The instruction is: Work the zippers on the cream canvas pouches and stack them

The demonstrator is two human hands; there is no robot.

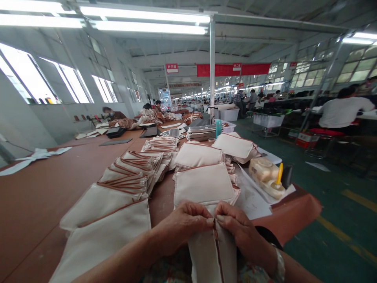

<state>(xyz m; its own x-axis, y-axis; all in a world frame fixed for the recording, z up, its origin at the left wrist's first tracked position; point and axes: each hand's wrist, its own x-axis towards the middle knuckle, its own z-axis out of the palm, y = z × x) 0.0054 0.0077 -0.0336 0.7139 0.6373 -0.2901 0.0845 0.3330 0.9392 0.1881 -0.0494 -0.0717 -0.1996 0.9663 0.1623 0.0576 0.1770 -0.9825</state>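
Between my two hands hangs a cream fabric piece (203, 255) with a brown-edged seam or opening down its middle. My left hand (188, 220) pinches the top of this seam from the left. From the right, my right hand (234, 222) pinches the same spot, its thumb beside the other thumb. Just beyond my fingers lies a stack of cream fabric pieces (203, 182) with brown edges. To the left, more cream pieces (112, 224) lie fanned out in overlapping rows on the brown table (38, 220).
A glue container with a yellow-handled tool (279, 173) stands at the table's right edge on white paper (253, 200). Further back are a teal bottle (218, 129) and stacked grey panels (202, 131). A person in a white shirt (343, 110) sits at the right.
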